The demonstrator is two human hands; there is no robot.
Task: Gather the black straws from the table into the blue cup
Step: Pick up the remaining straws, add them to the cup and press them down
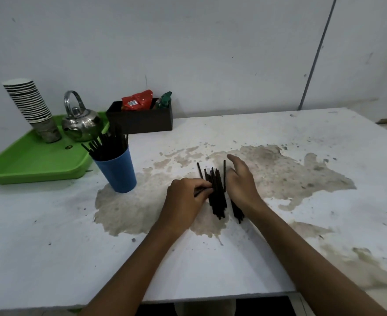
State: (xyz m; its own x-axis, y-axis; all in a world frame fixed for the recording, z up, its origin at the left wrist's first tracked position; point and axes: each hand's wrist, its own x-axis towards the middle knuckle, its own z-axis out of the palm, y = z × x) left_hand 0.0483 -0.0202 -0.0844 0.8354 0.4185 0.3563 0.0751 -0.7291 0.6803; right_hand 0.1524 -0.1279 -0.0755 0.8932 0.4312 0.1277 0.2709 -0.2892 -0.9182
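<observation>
On a stained white table (279, 133) by a pale wall, the left hand (185, 199) is pinching black straws (217, 195); the right hand (241, 181) is lying open beside them.

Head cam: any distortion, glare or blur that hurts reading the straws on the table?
Head view: wide-angle bowing, the table far edge curves and the wall seam leans; soft, even light with faint shadows; glare only on the steel kettle; mild softness overall, so the black straws between the left hand and right hand merge into a dark bundle, as do those in the blue cup.
</observation>
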